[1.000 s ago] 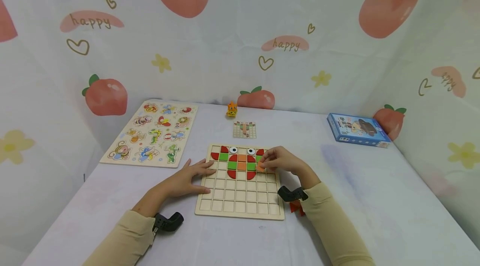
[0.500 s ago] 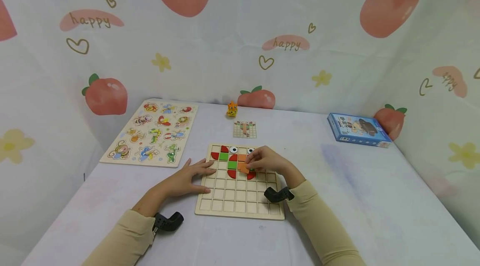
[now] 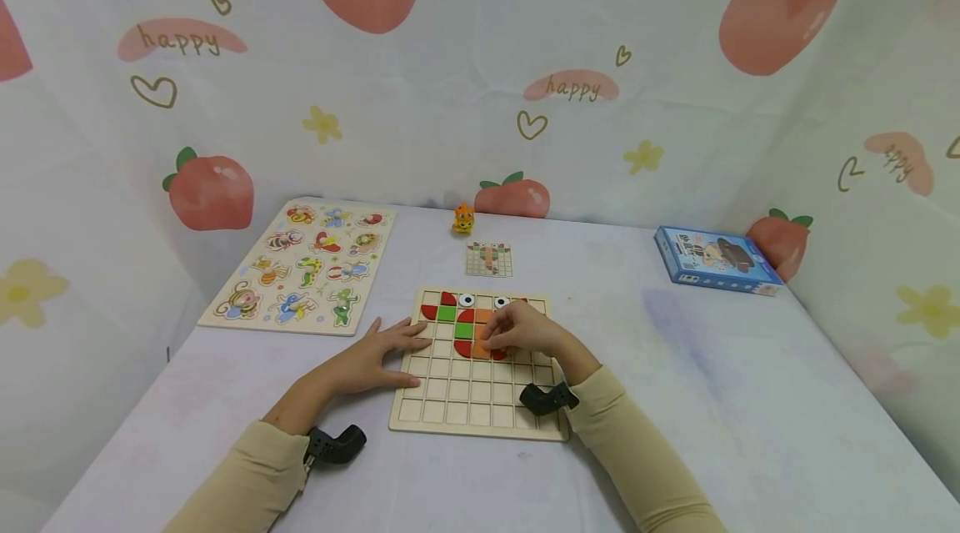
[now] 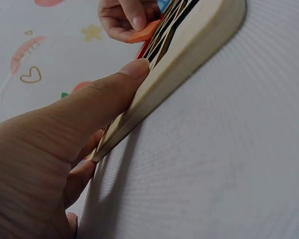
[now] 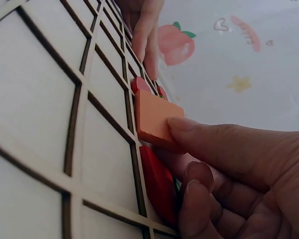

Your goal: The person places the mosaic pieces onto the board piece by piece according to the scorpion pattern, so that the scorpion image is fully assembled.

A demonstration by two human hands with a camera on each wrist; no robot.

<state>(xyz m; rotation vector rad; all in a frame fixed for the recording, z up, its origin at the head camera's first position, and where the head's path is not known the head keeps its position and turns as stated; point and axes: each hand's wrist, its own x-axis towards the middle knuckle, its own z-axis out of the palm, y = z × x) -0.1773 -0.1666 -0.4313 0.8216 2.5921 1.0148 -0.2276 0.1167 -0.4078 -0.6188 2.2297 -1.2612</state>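
My right hand [image 3: 528, 329] pinches an orange square tile [image 5: 157, 117] between thumb and fingers. The tile is low over the wooden grid board [image 3: 447, 414], between two red rounded pieces, and looks tilted in the right wrist view; whether it is fully seated I cannot tell. One red piece [image 5: 157, 184] sits right beside it. My left hand [image 3: 371, 362] rests on the board's left edge with fingers spread, its thumb [image 4: 104, 97] on the rim. Laid in the upper rows are green tiles [image 3: 464, 331], red pieces and round eye pieces [image 3: 467, 300]. My right hand covers some of them.
Behind the board lie a small pattern card [image 3: 489, 259] and an orange-yellow toy figure [image 3: 464, 218]. An insect picture puzzle [image 3: 300, 266] is at the left back. A blue box [image 3: 717, 259] lies at the right back, near the curtain.
My right hand has moved left across the board with the orange tile, then slightly lower towards the gap between the red pieces. The left hand has stayed in place.
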